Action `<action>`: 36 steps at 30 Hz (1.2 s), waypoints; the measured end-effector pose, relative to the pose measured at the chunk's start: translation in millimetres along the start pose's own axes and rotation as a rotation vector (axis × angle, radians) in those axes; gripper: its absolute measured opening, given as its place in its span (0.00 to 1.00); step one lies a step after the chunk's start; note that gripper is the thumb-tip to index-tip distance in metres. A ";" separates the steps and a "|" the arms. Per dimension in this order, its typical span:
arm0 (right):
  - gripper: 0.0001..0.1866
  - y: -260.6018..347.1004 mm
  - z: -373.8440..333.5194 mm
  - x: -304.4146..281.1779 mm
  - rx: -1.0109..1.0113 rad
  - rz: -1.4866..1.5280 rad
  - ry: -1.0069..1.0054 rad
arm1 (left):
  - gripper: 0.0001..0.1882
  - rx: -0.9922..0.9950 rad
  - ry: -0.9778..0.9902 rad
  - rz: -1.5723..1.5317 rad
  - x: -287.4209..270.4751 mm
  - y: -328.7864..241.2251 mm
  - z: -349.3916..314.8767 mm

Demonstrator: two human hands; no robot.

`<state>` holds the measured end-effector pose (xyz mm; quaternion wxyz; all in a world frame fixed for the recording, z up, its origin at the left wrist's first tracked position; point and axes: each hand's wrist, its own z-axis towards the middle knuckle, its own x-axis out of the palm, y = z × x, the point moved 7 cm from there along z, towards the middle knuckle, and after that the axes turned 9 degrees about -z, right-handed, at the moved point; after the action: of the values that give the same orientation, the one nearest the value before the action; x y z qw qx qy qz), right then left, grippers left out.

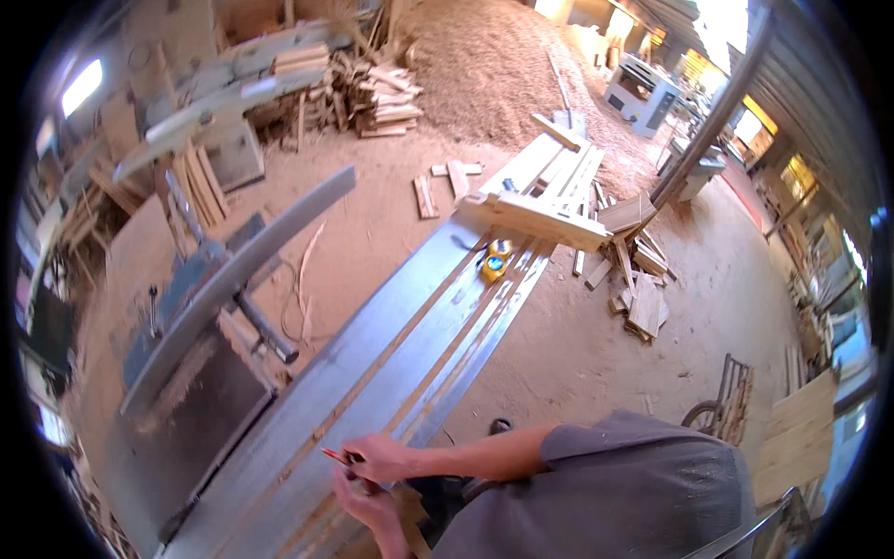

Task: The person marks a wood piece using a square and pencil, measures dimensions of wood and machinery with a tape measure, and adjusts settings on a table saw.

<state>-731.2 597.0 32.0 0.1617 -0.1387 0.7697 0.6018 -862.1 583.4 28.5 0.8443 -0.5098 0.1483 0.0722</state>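
The right grip [377,458] hides the rear of the thin red implement [331,455] from me. The lower edge cuts off the left forearm [391,538] and the worktop [372,359]. Markings on the yellow tape measure [494,268] are too small for me to read.

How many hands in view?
2. The right hand, with a slim red object at its fingers, and the left hand, just below it in the picture; both at the metal table. No others show.
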 end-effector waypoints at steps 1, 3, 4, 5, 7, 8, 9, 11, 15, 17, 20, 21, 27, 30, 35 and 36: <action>0.11 -13.6 -16.1 -11.8 0.043 0.017 0.003 | 0.21 -0.106 0.082 -0.054 14.5 -11.5 -9.4; 0.10 -34.7 -48.1 -39.4 0.057 0.094 -0.009 | 0.19 -0.208 0.185 -0.117 40.8 -34.4 -29.4; 0.09 -43.9 -63.8 -54.6 0.031 0.151 -0.024 | 0.18 -0.206 0.201 -0.133 54.4 -43.3 -40.9; 0.09 -56.3 -80.9 -69.9 0.008 0.211 -0.042 | 0.17 -0.204 0.225 -0.147 70.8 -51.0 -53.6; 0.08 -85.6 -116.4 -109.0 -0.108 0.238 -0.242 | 0.15 -0.214 0.267 -0.166 106.1 -67.4 -80.3; 0.07 -98.5 -135.4 -127.3 -0.165 0.256 -0.339 | 0.14 -0.221 0.287 -0.169 122.2 -73.4 -91.2; 0.07 -108.8 -150.9 -143.5 -0.132 0.302 -0.346 | 0.14 -0.228 0.300 -0.161 131.6 -78.3 -97.3; 0.06 -144.6 -186.9 -185.1 -0.058 0.443 -0.388 | 0.15 -0.154 0.427 -0.113 167.9 -105.1 -110.4; 0.04 -202.2 -277.0 -262.4 0.047 0.630 -0.692 | 0.14 -0.086 0.596 -0.094 220.1 -146.3 -138.9; 0.05 -237.7 -319.1 -290.4 0.106 0.748 -0.856 | 0.14 -0.047 0.669 -0.097 251.7 -167.3 -142.0; 0.07 -252.9 -366.6 -318.0 0.146 0.791 -1.057 | 0.15 -0.107 0.720 -0.106 285.3 -175.2 -140.0; 0.07 -256.3 -379.4 -325.1 0.156 0.787 -1.125 | 0.15 -0.126 0.722 -0.115 295.8 -178.0 -136.4; 0.07 -287.8 -413.4 -342.9 0.333 0.648 -1.100 | 0.17 -0.042 0.744 -0.093 353.3 -191.8 -114.9; 0.08 -293.5 -412.6 -359.0 0.321 0.642 -1.117 | 0.15 0.013 0.697 -0.055 379.1 -195.2 -95.4; 0.05 -286.1 -394.3 -411.9 0.280 0.621 -1.160 | 0.14 -0.065 0.587 -0.052 411.0 -178.4 -47.7; 0.03 -285.5 -388.6 -425.5 0.269 0.615 -1.178 | 0.14 -0.087 0.567 -0.034 418.0 -172.2 -38.4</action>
<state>-259.6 159.9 44.0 0.3916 0.4589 0.6257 0.4945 -426.5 456.5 20.9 0.7476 -0.5477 0.3669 -0.0810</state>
